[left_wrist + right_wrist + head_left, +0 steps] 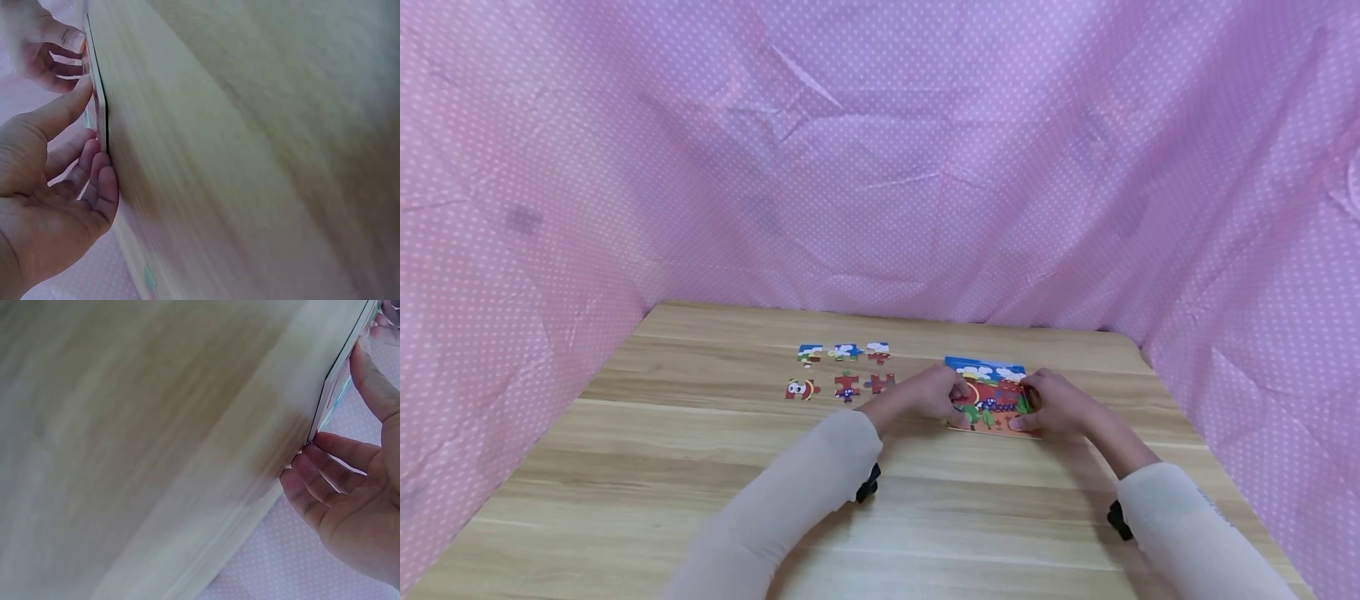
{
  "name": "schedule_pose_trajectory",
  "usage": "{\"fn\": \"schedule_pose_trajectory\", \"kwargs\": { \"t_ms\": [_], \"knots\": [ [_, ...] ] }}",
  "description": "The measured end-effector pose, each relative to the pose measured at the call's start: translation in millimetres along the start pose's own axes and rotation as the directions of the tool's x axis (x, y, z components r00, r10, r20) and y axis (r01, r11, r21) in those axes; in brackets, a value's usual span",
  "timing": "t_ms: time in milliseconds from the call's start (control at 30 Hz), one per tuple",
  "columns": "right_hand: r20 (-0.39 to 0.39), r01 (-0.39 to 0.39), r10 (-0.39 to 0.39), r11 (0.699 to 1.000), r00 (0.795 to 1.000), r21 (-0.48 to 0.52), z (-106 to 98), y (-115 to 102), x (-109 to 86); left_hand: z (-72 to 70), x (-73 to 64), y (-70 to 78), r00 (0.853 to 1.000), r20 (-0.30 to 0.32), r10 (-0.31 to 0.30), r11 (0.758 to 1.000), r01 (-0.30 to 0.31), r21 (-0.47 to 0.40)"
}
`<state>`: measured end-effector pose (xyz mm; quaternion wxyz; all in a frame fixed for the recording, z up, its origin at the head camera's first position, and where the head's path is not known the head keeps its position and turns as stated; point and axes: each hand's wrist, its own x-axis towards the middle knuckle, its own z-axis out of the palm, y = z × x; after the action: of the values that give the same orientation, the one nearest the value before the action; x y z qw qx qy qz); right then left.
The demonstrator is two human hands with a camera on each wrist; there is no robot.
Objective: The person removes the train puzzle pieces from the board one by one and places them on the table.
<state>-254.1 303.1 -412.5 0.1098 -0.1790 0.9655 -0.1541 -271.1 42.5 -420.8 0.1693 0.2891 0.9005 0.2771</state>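
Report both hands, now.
Left hand: holding the puzzle on its left side.
Right hand: holding the puzzle on its right side.

A thin rectangular picture board (991, 388) lies on the table (820, 467) in front of me, gripped at its sides by my left hand (936, 392) and my right hand (1058, 403). It shows blue sky, white clouds, a red figure and orange ground with green plants. To its left, six loose jigsaw pieces (847, 388) lie separately in two rows of three.
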Motion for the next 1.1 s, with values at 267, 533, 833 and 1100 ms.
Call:
{"fn": "schedule_pose_trajectory", "kwargs": {
  "t_ms": [267,533,833,1100],
  "knots": [
    [0.043,0.012,-0.011,1.000,0.999,-0.016,-5.7,-4.2,0.4,-1.1,1.0,6.0,0.998,0.000,-0.068,0.996,0.068,-0.049],
    [0.016,0.051,-0.050,0.990,0.999,-0.133,-14.0,-15.6,3.6,1.8,7.2,5.3,0.996,0.027,-0.090,0.994,0.092,-0.062],
    [-0.041,0.160,-0.160,0.987,0.986,-0.010,-1.7,-28.4,13.6,1.2,9.3,3.8,0.997,0.030,-0.071,0.997,0.072,-0.042],
    [-0.007,0.231,-0.233,0.961,0.973,0.152,6.1,-34.0,13.9,-0.3,8.0,3.3,0.998,0.035,-0.055,0.998,0.056,-0.031]
  ]
}}
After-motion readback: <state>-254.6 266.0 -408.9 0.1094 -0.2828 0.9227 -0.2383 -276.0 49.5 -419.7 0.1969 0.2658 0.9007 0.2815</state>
